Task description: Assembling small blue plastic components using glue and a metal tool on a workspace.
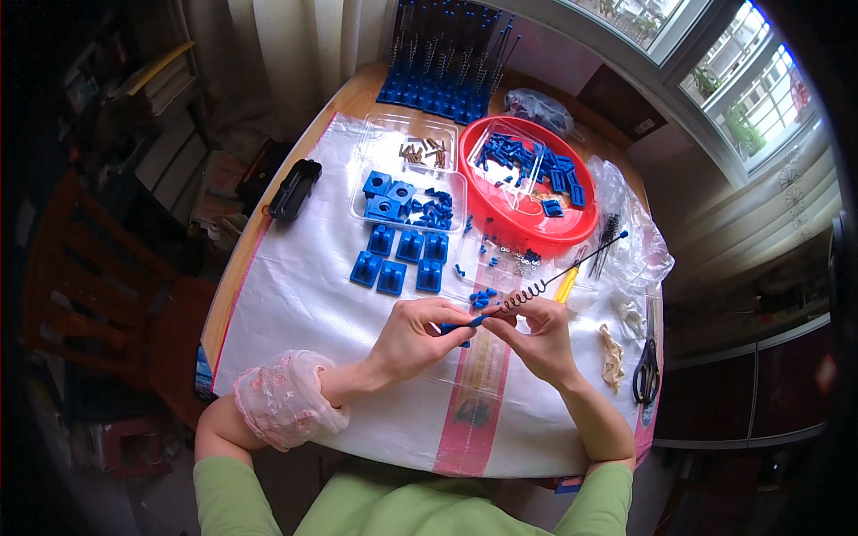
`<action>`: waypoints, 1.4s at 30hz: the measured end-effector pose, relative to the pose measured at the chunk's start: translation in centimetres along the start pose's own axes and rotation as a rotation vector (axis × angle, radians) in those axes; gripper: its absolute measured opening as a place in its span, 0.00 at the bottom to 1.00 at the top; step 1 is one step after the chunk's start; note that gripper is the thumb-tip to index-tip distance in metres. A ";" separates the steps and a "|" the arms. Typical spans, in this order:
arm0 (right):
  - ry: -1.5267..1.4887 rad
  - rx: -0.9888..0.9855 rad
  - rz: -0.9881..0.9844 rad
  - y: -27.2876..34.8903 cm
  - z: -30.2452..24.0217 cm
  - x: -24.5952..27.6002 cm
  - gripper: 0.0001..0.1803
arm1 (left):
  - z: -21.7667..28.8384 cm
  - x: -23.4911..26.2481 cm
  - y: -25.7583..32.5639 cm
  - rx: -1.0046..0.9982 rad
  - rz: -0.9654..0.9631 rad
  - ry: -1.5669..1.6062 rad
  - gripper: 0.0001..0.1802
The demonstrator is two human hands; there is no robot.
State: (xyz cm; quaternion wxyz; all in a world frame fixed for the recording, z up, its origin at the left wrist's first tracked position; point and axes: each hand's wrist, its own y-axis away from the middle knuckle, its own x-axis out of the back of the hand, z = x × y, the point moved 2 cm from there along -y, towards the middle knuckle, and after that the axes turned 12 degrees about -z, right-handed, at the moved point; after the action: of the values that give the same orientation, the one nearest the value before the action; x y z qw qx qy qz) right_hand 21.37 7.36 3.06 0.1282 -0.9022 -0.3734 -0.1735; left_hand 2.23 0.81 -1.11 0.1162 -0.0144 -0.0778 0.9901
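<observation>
Near the middle of the table, my left hand [416,338] is closed, pinching a small blue plastic piece [458,329] that the fingers partly cover. Close beside it my right hand [539,341] is closed too, thumb and fingertips at the lower end of a black coil-spring rod [525,297]. The rod slants up to the right and ends in a blue tip [624,234]. Its lower end meets the blue piece between my fingertips; how they join is hidden. Just beyond the hands lie small blue plugs [483,298]. Several blue bases [391,277] stand in rows to the left.
A clear tray [359,211] holds blue parts, with brass-coloured pins [424,152] behind. A red basin [585,228] contains more blue pieces. Spring assemblies [433,98] stand at the back. Scissors [645,371], a yellow-handled tool [567,284] and a plastic bag [639,255] lie right; a black case [295,189] left.
</observation>
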 end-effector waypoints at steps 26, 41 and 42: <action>-0.336 0.013 -0.092 -0.2 2.7 -0.9 0.06 | 0.1 1.7 -0.2 0.368 -0.293 0.223 0.08; -0.638 -0.070 -0.212 -0.3 3.7 -1.4 0.08 | 0.8 1.7 -0.1 0.598 -0.482 0.410 0.14; -0.645 -0.078 -0.220 -0.3 3.7 -1.4 0.07 | 0.8 1.7 -0.2 0.586 -0.498 0.385 0.14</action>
State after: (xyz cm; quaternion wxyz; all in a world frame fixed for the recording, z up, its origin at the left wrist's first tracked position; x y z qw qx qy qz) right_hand 21.04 8.03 -0.84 -0.0508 -0.8691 -0.4829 0.0938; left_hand 0.61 1.23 -0.31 0.3632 -0.1459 0.2286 0.8914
